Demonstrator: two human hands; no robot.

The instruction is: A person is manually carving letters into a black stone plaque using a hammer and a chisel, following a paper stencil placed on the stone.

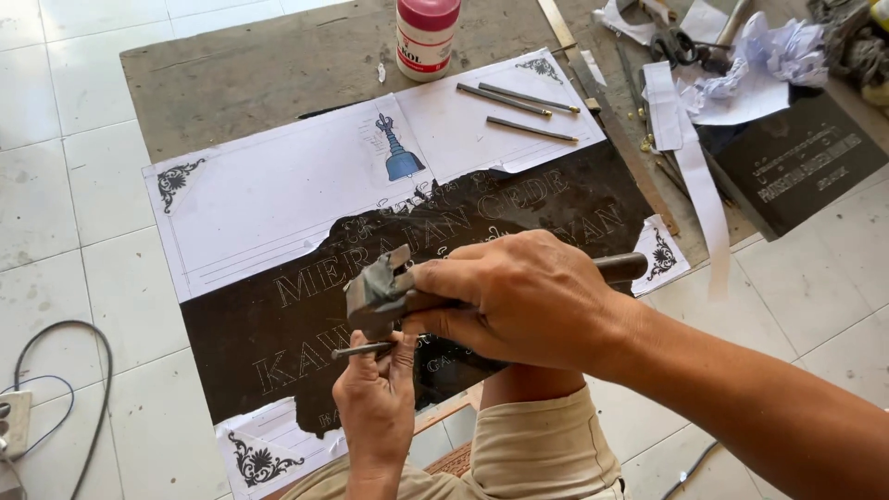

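Note:
A dark stone slab (pixel 556 199) with carved lettering lies on the floor, partly covered by a torn white paper template (pixel 278 190). My right hand (pixel 519 296) grips a hammer (pixel 378 294) by its dark handle, the metal head just above the slab. Below it, my left hand (pixel 375 403) pinches a thin metal chisel (pixel 356 351) lying almost flat, its tip pointing left over the carved letters. The hammer head sits right over the chisel's end.
Three spare chisels (pixel 519 102) lie on the paper at the back. A white jar with a pink lid (pixel 424 35) stands behind. Another dark engraved slab (pixel 801 162), crumpled paper (pixel 769 56) and paper strips are at right. Cables (pixel 65 389) run at left.

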